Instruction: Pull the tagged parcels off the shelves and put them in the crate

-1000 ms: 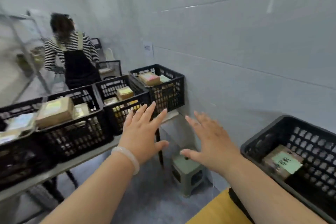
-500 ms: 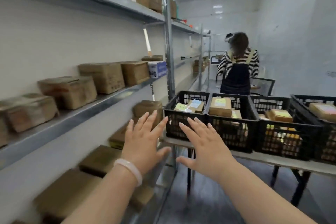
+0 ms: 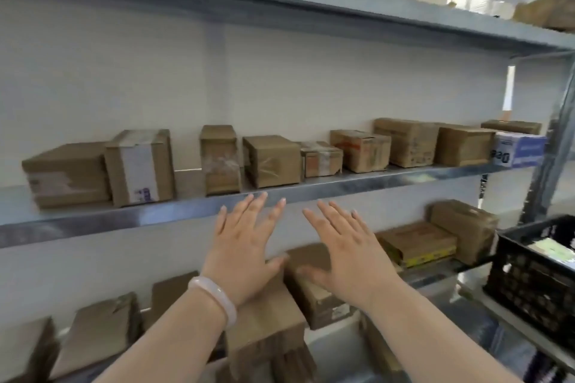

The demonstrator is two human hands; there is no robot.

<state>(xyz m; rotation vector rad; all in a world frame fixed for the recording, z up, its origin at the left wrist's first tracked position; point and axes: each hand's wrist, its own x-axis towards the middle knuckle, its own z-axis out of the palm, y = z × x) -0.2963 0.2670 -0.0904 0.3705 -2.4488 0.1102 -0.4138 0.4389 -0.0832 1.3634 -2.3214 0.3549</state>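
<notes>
Brown cardboard parcels [image 3: 270, 162] in a row on middle shelf [image 3: 124, 218], upright, several taped; blue-white box [image 3: 519, 149] at its right end. Lower parcels [image 3: 417, 242] under it, some tilted. Black slatted crate [image 3: 529, 277] below its right end, blurred pale-green item [image 3: 552, 250] inside.

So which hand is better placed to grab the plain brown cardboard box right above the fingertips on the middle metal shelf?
Probably the left hand: it reaches just under the plain brown cardboard box on the middle metal shelf. The right hand lies further right, past the box's edge. Both hold nothing.
</notes>
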